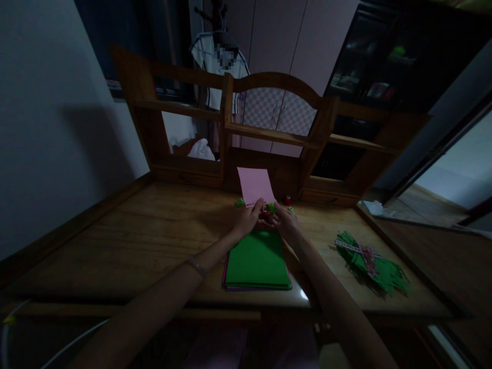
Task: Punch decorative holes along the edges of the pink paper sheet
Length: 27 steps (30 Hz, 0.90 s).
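My left hand (247, 221) pinches the lower edge of a pink sheet of paper (255, 185), which stands tilted up above the desk. A row of small marks or holes runs along that lower edge. In my right hand (289, 224), closed at the sheet's lower right corner, is a small green paper punch (271, 207). Something red shows between the hands, partly hidden by fingers. Below them lies a stack of coloured paper with a green sheet (257, 261) on top. Behind the hands are another small green piece (240, 203) and a red one (288, 200).
Shredded green paper strips (384, 271) with pink perforated strips lie on the right of the wooden desk (154, 230). A wooden shelf unit (269, 134) rises along the desk's back edge. White cables (73, 343) hang at the lower left. The room is dim.
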Each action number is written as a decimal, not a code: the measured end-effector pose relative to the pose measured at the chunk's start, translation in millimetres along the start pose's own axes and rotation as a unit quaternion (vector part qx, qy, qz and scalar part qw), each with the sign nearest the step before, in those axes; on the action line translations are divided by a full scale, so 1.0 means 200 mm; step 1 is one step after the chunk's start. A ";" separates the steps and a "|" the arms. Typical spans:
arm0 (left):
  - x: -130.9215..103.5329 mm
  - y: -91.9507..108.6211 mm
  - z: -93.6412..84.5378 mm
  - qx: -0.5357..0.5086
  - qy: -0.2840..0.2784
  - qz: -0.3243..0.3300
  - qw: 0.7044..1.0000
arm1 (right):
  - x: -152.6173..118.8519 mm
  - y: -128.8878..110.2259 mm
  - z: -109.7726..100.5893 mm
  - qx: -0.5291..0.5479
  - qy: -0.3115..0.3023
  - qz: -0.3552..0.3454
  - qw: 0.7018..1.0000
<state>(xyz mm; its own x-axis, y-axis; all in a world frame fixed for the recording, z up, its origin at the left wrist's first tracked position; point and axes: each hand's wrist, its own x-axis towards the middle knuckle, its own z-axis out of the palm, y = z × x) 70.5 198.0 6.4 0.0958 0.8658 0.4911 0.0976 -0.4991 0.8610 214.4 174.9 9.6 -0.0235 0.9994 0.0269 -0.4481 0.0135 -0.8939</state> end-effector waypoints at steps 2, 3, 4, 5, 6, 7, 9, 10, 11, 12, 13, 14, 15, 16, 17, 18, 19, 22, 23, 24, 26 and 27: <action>0.00 0.00 0.00 -0.009 -0.013 -0.014 1.000 | 0.01 0.00 -0.01 0.007 -0.005 -0.005 1.000; 0.00 0.00 0.00 -0.015 -0.020 -0.021 0.999 | 0.01 0.01 -0.01 0.010 -0.008 -0.007 1.000; 0.00 0.00 0.00 -0.020 -0.027 -0.030 0.999 | 0.01 0.01 -0.02 0.013 -0.012 -0.007 1.000; 0.00 0.00 0.00 -0.026 -0.035 -0.042 0.998 | 0.01 0.01 -0.02 0.015 -0.016 -0.006 1.000; -0.01 0.00 0.00 -0.032 -0.043 -0.056 0.997 | 0.02 0.00 -0.02 0.016 -0.017 -0.004 1.000; -0.01 0.00 0.00 -0.038 -0.051 -0.072 0.995 | 0.02 0.00 -0.02 0.017 -0.017 -0.002 1.000; -0.01 -0.01 0.00 -0.054 -0.063 -0.100 0.991 | 0.02 0.00 -0.02 0.018 -0.015 0.000 1.000; -0.01 -0.01 0.00 -0.064 -0.067 -0.109 0.990 | 0.03 0.00 -0.03 0.019 -0.014 0.001 1.000; -0.01 -0.02 0.00 -0.073 -0.069 -0.114 0.988 | 0.03 0.00 -0.03 0.021 -0.014 0.003 1.000; -0.01 -0.02 0.01 -0.080 -0.067 -0.118 0.987 | 0.03 0.00 -0.03 0.023 -0.016 0.005 1.000; -0.01 -0.02 0.01 -0.087 -0.063 -0.121 0.987 | 0.02 0.00 -0.03 0.027 -0.019 0.007 0.999; -0.02 -0.02 0.01 -0.093 -0.059 -0.123 0.986 | 0.02 -0.01 -0.04 0.031 -0.024 0.010 0.999; -0.02 -0.02 0.01 -0.101 -0.054 -0.125 0.985 | 0.02 -0.01 -0.04 0.036 -0.030 0.012 0.999; -0.02 -0.02 0.02 -0.113 -0.049 -0.129 0.984 | 0.01 -0.01 -0.04 0.040 -0.037 0.016 0.998; -0.02 -0.02 0.02 -0.128 -0.043 -0.135 0.982 | 0.01 -0.02 -0.04 0.044 -0.044 0.019 0.998; -0.02 -0.02 0.02 -0.144 -0.039 -0.141 0.979 | 0.00 -0.02 -0.04 0.047 -0.050 0.020 0.997; -0.02 -0.02 0.03 -0.158 -0.038 -0.148 0.975 | 0.00 -0.02 -0.04 0.048 -0.053 0.019 0.997; -0.01 -0.03 0.03 -0.178 -0.042 -0.147 0.972 | 0.00 -0.03 -0.03 0.048 -0.044 0.010 0.998; -0.01 -0.04 0.03 -0.173 -0.039 -0.138 0.974 | 0.00 -0.03 -0.03 0.047 -0.039 0.010 0.998; -0.01 -0.04 0.03 -0.165 -0.033 -0.126 0.978 | 0.00 -0.03 -0.03 0.047 -0.034 0.011 0.998; 0.00 -0.05 0.03 -0.144 -0.012 -0.107 0.984 | 0.00 -0.03 -0.02 0.042 -0.024 0.013 0.999; 0.00 -0.05 0.03 -0.135 0.000 -0.100 0.986 | 0.00 -0.04 -0.02 0.038 -0.022 0.012 0.999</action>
<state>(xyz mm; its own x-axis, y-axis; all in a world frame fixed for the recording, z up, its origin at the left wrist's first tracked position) 75.9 202.5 -2.4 0.1006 0.9462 0.3076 -0.1526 -0.2908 0.9445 220.5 175.3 14.9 -0.0729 0.9970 0.0264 -0.5131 -0.0148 -0.8582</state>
